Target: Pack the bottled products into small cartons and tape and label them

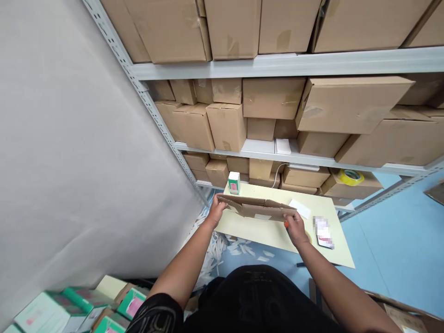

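Note:
A brown cardboard box (249, 211), partly flattened with a narrow opening at its top, is stretched between my hands above a pale yellow table (249, 231). My left hand (215, 212) grips its left end. At the right end, my right hand (297, 230) is closed on the cardboard, and a small orange object (286, 224) pokes out by its fingers; its kind is unclear. Behind the left part of the cardboard stands a small green and white box (234, 184). A white sheet (301, 208) lies on the table behind my right hand.
Shelves (263, 67) packed with brown cartons rise behind the table. A yellow tape roll (351, 177) rests on a low carton. A flat item with a blurred surface (323, 232) lies at the table's right. White paper strips (215, 249) litter the floor; green boxes (83, 300) are stacked lower left.

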The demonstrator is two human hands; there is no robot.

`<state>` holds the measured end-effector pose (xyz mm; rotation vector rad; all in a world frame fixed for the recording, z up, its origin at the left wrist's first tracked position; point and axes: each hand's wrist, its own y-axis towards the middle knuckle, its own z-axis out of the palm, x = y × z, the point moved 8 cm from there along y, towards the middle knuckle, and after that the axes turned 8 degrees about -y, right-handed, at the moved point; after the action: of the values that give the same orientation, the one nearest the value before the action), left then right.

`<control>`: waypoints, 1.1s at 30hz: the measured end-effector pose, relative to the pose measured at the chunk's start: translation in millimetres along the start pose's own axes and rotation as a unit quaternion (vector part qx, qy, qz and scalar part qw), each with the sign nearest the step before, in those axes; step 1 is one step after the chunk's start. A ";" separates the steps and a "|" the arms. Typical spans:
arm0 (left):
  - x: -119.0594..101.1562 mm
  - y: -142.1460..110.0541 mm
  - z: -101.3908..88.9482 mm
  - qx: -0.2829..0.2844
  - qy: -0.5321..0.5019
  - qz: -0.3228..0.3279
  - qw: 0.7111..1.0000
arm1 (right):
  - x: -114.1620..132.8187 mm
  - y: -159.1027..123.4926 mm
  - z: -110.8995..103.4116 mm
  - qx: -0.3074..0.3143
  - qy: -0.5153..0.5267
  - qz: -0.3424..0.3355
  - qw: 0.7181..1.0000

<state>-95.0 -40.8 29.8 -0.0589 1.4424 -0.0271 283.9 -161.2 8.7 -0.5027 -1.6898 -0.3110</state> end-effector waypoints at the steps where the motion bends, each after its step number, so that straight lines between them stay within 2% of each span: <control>1: 1.8 2.4 6.2 0.003 -0.017 -0.011 1.000 | -0.3 4.1 0.0 0.009 -0.010 -0.002 1.000; 7: 8.1 24.8 31.9 0.057 -0.046 -0.032 0.997 | -1.1 11.3 6.2 0.020 -0.047 -0.008 0.999; 12: 8.6 50.9 44.5 0.184 -0.030 -0.026 0.982 | -11.1 -3.3 26.2 0.012 -0.048 -0.001 0.999; 14: 13.0 59.7 49.4 0.239 -0.014 -0.034 0.970 | -17.5 -13.3 35.8 0.004 -0.073 0.001 0.997; 16: 20.6 68.3 51.6 0.271 0.007 -0.040 0.962 | -20.8 -22.7 43.8 -0.010 -0.096 -0.007 0.995; 20: 37.3 82.0 48.8 0.281 0.014 -0.043 0.959 | -19.6 -30.2 48.6 -0.054 -0.067 -0.014 0.996; 24: 49.9 84.5 41.3 0.270 0.019 -0.041 0.962 | -25.1 -19.9 49.5 -0.054 0.019 0.078 0.995; 27: 63.7 77.8 40.1 0.278 0.048 -0.064 0.957 | -26.5 -8.6 54.1 -0.034 -0.007 0.110 0.993; 33: 86.2 63.5 44.2 0.289 0.043 -0.095 0.952 | -39.5 6.7 64.7 -0.048 -0.034 0.094 0.994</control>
<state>-41.2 19.0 -53.5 0.2879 1.4614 -0.6134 236.2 -130.8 -42.3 -0.7463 -1.6836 -0.2415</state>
